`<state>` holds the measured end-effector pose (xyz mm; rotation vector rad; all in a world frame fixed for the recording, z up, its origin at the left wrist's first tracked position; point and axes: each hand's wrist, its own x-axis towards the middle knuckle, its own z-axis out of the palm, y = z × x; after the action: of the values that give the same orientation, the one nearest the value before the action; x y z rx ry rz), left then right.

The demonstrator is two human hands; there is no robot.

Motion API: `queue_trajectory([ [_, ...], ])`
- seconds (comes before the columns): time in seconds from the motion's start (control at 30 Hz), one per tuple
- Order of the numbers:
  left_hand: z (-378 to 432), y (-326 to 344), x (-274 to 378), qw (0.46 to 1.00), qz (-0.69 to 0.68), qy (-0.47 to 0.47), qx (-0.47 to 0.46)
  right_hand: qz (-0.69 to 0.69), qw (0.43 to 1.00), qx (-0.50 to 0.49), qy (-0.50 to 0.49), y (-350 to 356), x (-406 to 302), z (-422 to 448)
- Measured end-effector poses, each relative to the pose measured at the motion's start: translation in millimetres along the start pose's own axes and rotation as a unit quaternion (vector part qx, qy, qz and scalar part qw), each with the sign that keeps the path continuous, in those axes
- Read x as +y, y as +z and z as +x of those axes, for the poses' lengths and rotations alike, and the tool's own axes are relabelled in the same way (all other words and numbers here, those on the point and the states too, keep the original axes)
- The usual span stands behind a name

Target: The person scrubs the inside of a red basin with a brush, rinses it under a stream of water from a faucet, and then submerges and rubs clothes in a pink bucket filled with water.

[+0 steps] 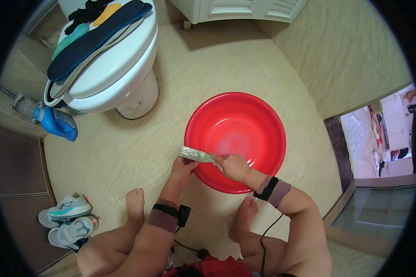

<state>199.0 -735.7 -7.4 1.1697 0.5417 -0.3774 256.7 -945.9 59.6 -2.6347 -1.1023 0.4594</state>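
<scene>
A round red plastic basin (242, 114) stands on the tiled floor before me, with a shiny wet patch on its bottom. Over its near left rim lies a pale, flat brush (194, 154), tilted slightly, its narrow end towards the right. My right hand (231, 167) reaches over the basin and grips that narrow end, one finger stretched along it. Just beneath the brush's broad left end is my left hand (184, 168), fingers bent near a small dark thing at the rim; whether it holds anything is hidden. Both forearms wear cuffs with black straps.
Insoles (97, 41), a yellow piece and black cloth lie on the closed toilet lid (124, 59). A blue bottle (59, 123) lies beside the toilet. Sneakers (71, 209) are at the left. My bare feet flank the basin's near side. A white louvred cabinet (242, 8) stands ahead; a doorway is at right.
</scene>
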Motion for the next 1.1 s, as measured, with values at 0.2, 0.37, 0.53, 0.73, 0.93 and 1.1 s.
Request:
queue_trajectory([
  [0.2, -37.3, 40.9, -1.4, 0.99, 0.02, -0.084, -0.112, 0.031, 0.951, 0.162, 0.263, -40.6, 92.7, 47.7],
  [0.37, -12.1, 16.8, -9.3, 0.999, -0.029, 0.003, -0.034, 0.064, 0.988, 0.044, 0.136, -5.2, 39.1, 25.0],
  [0.53, -7.1, 8.0, 2.3, 0.998, -0.02, -0.008, -0.059, -0.026, 0.994, -0.008, 0.102, -20.8, 12.8, 26.1],
  [0.73, -37.7, 39.7, 2.4, 0.991, -0.028, -0.083, -0.102, 0.0, 0.959, 0.187, 0.214, -30.3, 86.6, 38.6],
  [0.93, -0.5, 10.8, 7.8, 0.998, -0.04, 0.021, -0.034, -0.011, 0.996, 0.014, 0.084, -14.3, 11.5, 15.8],
  [1.1, -29.6, 27.2, -5.3, 0.981, 0.073, -0.099, -0.153, 0.041, 0.941, 0.177, 0.286, -37.9, 98.5, 31.4],
])
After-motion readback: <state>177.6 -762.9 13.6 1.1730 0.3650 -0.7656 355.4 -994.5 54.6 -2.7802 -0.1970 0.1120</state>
